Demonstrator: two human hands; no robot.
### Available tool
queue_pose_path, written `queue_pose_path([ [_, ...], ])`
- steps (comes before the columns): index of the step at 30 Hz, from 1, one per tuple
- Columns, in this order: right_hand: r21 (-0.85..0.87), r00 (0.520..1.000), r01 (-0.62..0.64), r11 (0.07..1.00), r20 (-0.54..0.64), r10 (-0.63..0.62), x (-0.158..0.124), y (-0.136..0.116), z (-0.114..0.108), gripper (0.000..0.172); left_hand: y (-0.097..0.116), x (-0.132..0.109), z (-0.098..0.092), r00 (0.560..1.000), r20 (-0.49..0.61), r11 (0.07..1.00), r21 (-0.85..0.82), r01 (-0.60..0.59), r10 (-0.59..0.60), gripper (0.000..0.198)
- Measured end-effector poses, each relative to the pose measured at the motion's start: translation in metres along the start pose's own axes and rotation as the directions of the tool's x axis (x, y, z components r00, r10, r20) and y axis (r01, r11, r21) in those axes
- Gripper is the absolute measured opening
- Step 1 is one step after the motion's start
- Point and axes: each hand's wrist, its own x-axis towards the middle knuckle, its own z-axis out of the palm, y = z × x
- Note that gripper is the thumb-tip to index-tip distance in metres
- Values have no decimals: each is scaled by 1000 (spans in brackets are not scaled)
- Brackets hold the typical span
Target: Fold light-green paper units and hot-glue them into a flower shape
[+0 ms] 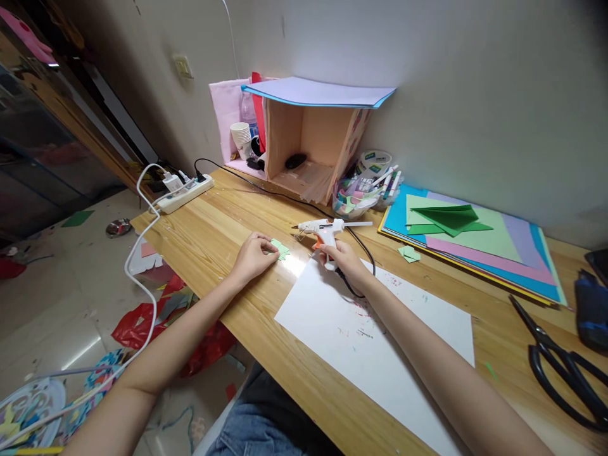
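Observation:
My right hand (346, 261) is wrapped round the handle of a white hot glue gun (325, 229) with an orange trigger. Its nozzle points left, and a glue stick juts out of its back end. Over the wooden table, my left hand (255, 258) pinches a small light green paper piece (280, 249) at its left edge. Partly under the right hand and forearm lies a white sheet of paper (327, 316) with coloured marks. Another small pale green paper piece (409, 254) rests to the right of the glue gun.
Black scissors (546, 345) lie at the right. Coloured paper sheets (494, 266) are stacked at the back right, with folded green paper (449, 219) on top. A cardboard box (327, 133), a tub of markers and scraps (354, 197) and a power strip (187, 194) stand along the back.

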Motion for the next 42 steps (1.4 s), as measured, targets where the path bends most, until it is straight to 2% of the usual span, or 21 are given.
queue_pose_path([
  [5,-18,999,27,999,19,-27,0,1,-1,37,0,0,-1,1000,7,1000,9,-8,8,14],
  [14,11,999,39,999,-6,-39,-3,2,3,34,4,1,2,998,-62,996,88,3,3,13],
  [25,-10,1000,22,1000,1,-22,-4,2,2,32,3,3,0,1000,-15,997,77,-15,16,8],
  [28,3,1000,5,1000,-31,-5,-5,1,3,30,-1,3,-3,998,40,999,27,-45,44,18],
  [30,7,999,4,1000,-50,-4,-6,2,3,28,-4,3,-5,998,38,998,41,-48,46,29],
  [33,-108,994,48,993,-90,-58,-3,2,0,29,-8,6,-10,999,-29,984,174,-33,39,47],
  [37,-264,975,155,952,-113,-190,12,0,-4,29,-14,16,-15,995,91,975,213,-63,44,47],
  [42,-278,955,256,926,-75,-287,45,-1,0,32,-15,20,-18,986,163,989,141,-51,28,43],
])
